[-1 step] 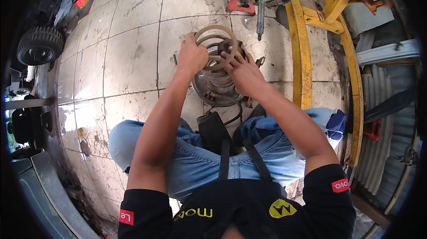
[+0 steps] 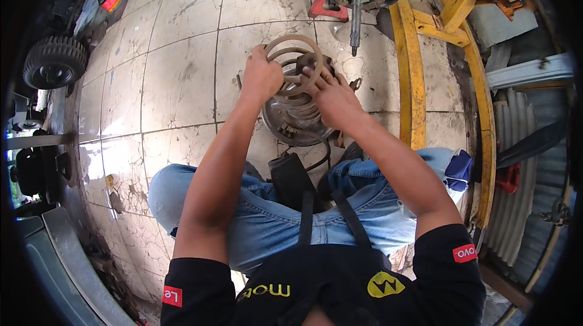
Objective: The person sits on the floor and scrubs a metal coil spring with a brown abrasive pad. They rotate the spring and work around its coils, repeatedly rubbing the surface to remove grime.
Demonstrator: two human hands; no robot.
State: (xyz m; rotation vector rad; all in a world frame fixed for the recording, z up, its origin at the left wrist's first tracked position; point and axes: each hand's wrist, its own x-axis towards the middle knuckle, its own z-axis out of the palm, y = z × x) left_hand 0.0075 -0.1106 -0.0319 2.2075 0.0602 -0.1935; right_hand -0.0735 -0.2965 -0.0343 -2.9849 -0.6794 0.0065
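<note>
A large brown coil spring (image 2: 294, 38) stands in front of me, its top ring toward the camera. Below it lies a round, dirty metal disc-shaped part (image 2: 279, 121), partly covered by the coils. My left hand (image 2: 265, 76) is closed round the spring's left side. On the opposite side, my right hand (image 2: 335, 100) has its fingers bent over the coils near the top ring. A dark blocky piece (image 2: 306, 62) shows through and beside the ring, partly hidden by my right fingers.
A yellow metal frame (image 2: 412, 77) stands to the right. Beyond the spring, a drum with a protruding shaft (image 2: 355, 16) sits by a red stand (image 2: 328, 5). A tyred wheel (image 2: 56, 62) is at far left. Tiled floor (image 2: 182, 83) surrounds the parts.
My right fingers have shifted very slightly on the spring. Everything else looks the same.
</note>
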